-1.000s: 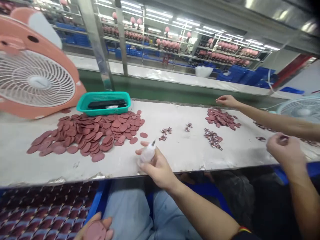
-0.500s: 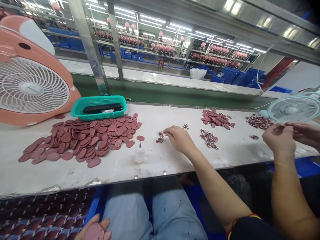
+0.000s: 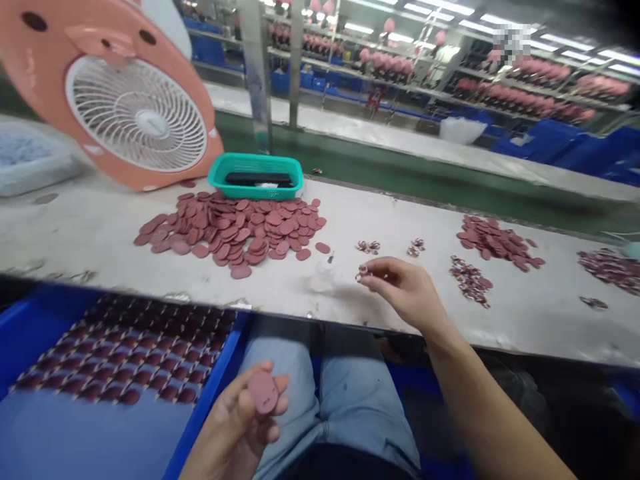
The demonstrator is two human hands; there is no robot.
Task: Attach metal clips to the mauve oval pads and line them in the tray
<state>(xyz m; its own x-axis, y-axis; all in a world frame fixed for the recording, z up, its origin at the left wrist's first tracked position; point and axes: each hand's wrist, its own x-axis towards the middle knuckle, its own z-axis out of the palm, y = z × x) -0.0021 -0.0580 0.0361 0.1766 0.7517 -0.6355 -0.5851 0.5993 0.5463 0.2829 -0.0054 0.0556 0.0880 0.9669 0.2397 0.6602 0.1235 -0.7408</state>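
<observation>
My left hand [image 3: 233, 417], raised over my lap, grips a reddish-brown oval disc [image 3: 263, 392] with small slots in its face. Above the bench, my right hand [image 3: 413, 293] pinches a small shiny brown clip-like piece [image 3: 361, 273] between thumb and fingertips. Just left of that piece stands a small clear bottle [image 3: 323, 275] with a thin dark tip. Behind my right hand lie small groups of similar shiny pieces [image 3: 368, 247]. A large heap of oval discs [image 3: 240, 230] spreads to the left of the bottle.
An orange fan [image 3: 145, 120] and a green basket [image 3: 220, 175] stand at the back left. Below the bench's left edge is a blue bin [image 3: 170, 460] with rows of dark red parts. More discs [image 3: 497, 241] and shiny pieces [image 3: 470, 280] lie in piles at right.
My right hand has lifted a small piece from the bench and come nearer the bottle. My left hand has risen further into view with the disc. The view has swung left; a co-worker's hands have left it.
</observation>
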